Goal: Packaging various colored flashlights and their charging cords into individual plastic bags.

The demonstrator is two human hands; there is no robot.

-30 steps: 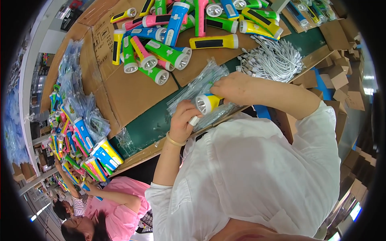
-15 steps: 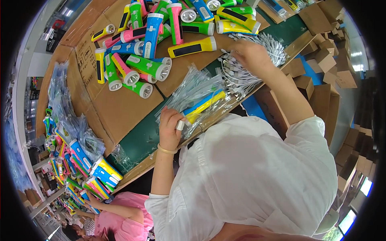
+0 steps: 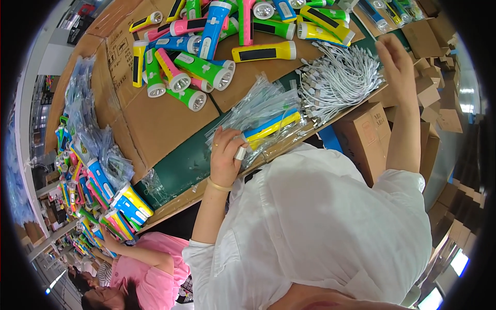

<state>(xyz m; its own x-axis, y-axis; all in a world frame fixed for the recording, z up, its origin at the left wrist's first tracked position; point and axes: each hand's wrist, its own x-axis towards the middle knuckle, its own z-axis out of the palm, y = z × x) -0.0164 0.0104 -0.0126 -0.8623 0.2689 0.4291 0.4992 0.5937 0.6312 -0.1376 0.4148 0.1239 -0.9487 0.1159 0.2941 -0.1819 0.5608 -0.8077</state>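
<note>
My left hand (image 3: 225, 155) grips the white end of a yellow and blue flashlight (image 3: 269, 126) that lies inside a clear plastic bag on a stack of clear bags (image 3: 258, 106). My right hand (image 3: 395, 59) is raised with fingers apart, holding nothing, just right of a pile of white cables (image 3: 338, 77). Loose flashlights in green, pink, blue and yellow (image 3: 206, 46) lie on flattened brown cardboard (image 3: 160, 119) beyond the bags.
Bagged flashlights (image 3: 111, 191) are heaped at the left end of the green table (image 3: 181, 168). A person in a pink top (image 3: 150, 268) works at lower left. Brown cardboard boxes (image 3: 369, 132) stand under and beside the table on the right.
The flashlight has gone fully into the bag and lies flat under my left hand. My right hand has left it, passed over the white cables and lifted to the right.
</note>
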